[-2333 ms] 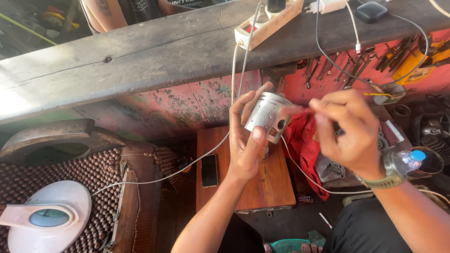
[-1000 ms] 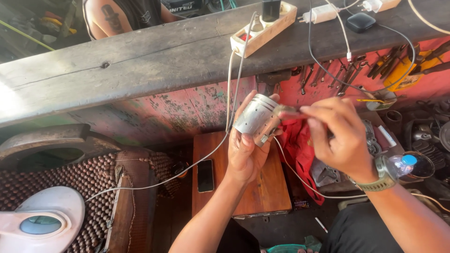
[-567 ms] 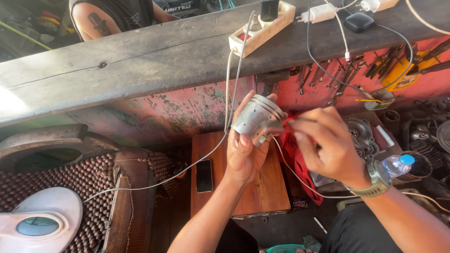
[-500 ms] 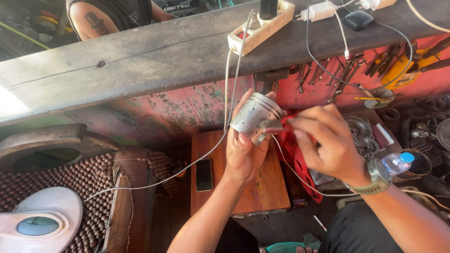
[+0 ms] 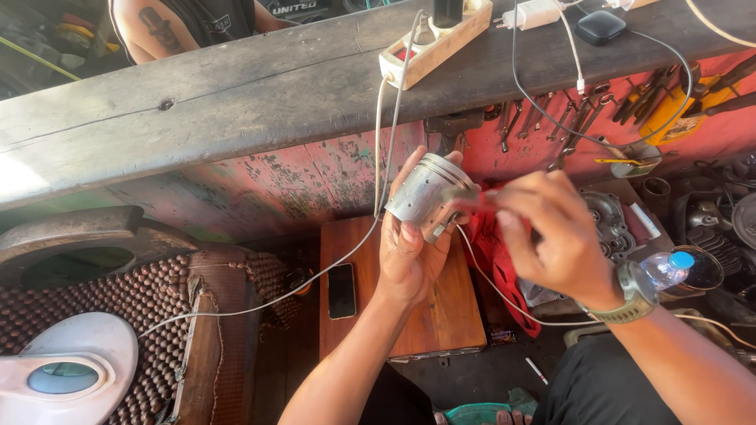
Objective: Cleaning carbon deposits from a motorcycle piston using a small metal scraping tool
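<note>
While the left hand [image 5: 409, 252] cups a silver piston [image 5: 429, 193] from below, fingers curled around its ringed wall, the right hand [image 5: 551, 236] pinches a thin red tool [image 5: 472, 201] against the piston's side, fingers drawn narrow on it. The piston is tilted, held in the air above a small wooden stool [image 5: 441, 315] where a dark phone [image 5: 342, 290] lies flat. A red cloth [image 5: 492, 260] hangs just beside the stool. A water bottle [image 5: 669, 267] lies near the right wrist. Farther off, a white cable [image 5: 386, 149] drops from a power strip [image 5: 433, 47] on the worn wooden bench [image 5: 236, 102], and wrenches [image 5: 583, 118] hang on the red wall.
</note>
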